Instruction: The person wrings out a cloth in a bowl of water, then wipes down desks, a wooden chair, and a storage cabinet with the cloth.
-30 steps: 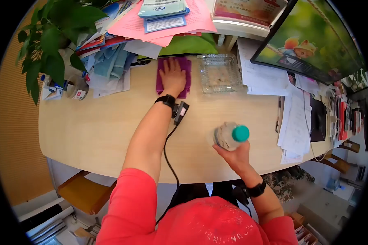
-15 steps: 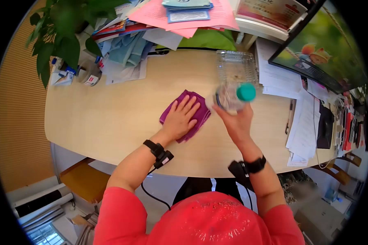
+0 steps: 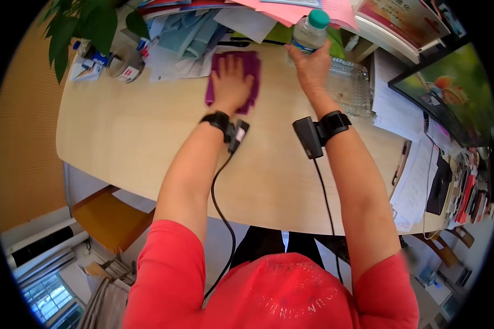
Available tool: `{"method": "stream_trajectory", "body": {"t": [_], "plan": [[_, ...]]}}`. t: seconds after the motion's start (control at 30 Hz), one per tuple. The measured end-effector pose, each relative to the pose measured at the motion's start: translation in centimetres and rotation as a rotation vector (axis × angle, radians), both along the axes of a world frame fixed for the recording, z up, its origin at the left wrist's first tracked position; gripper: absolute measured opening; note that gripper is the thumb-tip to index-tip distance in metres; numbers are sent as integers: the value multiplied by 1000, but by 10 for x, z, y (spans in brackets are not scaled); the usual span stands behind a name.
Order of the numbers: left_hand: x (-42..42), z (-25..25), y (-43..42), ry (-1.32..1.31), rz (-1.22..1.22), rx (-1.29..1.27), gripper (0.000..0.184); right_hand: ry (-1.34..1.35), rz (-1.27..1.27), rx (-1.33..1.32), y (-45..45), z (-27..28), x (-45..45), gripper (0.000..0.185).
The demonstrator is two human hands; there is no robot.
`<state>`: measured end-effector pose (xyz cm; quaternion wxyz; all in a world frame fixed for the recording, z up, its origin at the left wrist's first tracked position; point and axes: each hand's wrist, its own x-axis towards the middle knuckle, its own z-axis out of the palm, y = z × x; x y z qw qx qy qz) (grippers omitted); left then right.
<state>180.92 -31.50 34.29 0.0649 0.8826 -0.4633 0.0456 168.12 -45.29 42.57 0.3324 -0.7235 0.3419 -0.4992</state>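
Observation:
My left hand (image 3: 231, 82) lies flat with its fingers spread on a folded purple cloth (image 3: 251, 68), pressed to the wooden desk (image 3: 274, 181) near its back edge. My right hand (image 3: 314, 66) is wrapped round a clear plastic bottle (image 3: 307, 37) with a green cap. The bottle is upright, just left of a clear glass tray (image 3: 350, 90); whether its base touches the desk is hidden. Each wrist wears a black band with a cabled device.
Light blue cloths (image 3: 189, 33) and papers lie at the back left, beside a clear jar (image 3: 126, 64) and a leafy plant (image 3: 93, 27). A monitor (image 3: 450, 93) and paper sheets (image 3: 400, 104) stand or lie to the right.
Since half a second ago, my left hand and the purple cloth have moved away from me to the back. My right hand has carried the bottle backward, past the tray's left side.

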Motion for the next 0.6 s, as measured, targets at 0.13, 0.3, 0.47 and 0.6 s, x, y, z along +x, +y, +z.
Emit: {"method": "stream_trajectory", "body": {"t": [0.13,0.3,0.47,0.6], "plan": [[-80,20,56,57,-296,-34,62,97,22,28,4,0,-6,73],[-44,23,107,130,-294,-115,59,345,89,-147,58,16,-69,66],[89,-10,208,-64,199,-37,58,625,135,-69,106,-17,-224,59],[88,-12,221,-51,550,74,60,672,131,-136,130,-15,-243,66]]}}
